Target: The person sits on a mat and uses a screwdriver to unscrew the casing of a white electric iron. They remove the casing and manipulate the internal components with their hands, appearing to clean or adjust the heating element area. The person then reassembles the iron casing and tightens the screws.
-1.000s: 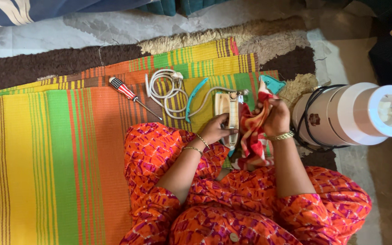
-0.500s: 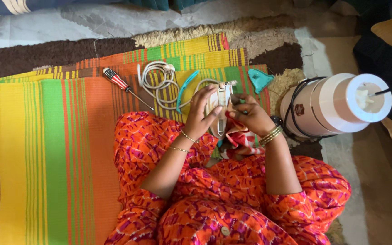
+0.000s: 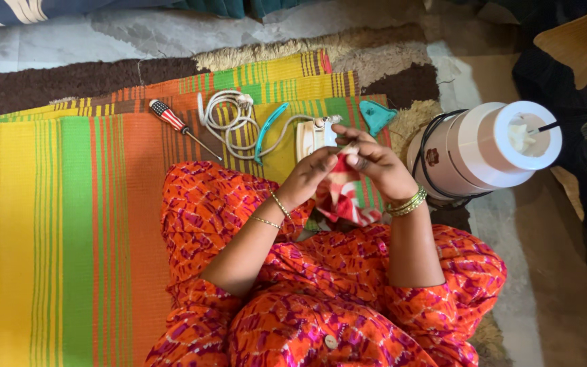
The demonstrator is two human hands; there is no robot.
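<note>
A red patterned cloth is held over the lap, just near of a small cream device on the striped mat; the left hand and right hand are closed on it, fingers together; a screwdriver and coiled white cable lie far-left; a white cylindrical appliance lies right.

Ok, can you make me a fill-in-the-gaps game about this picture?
1. The screwdriver lies on the striped ____.
2. The coiled cord is coloured ____.
3. Both hands, left hand and right hand, meet over a red patterned ____.
4. The white cylinder appliance lies on the person's ____ side.

Missing words: mat; white; cloth; right
</note>
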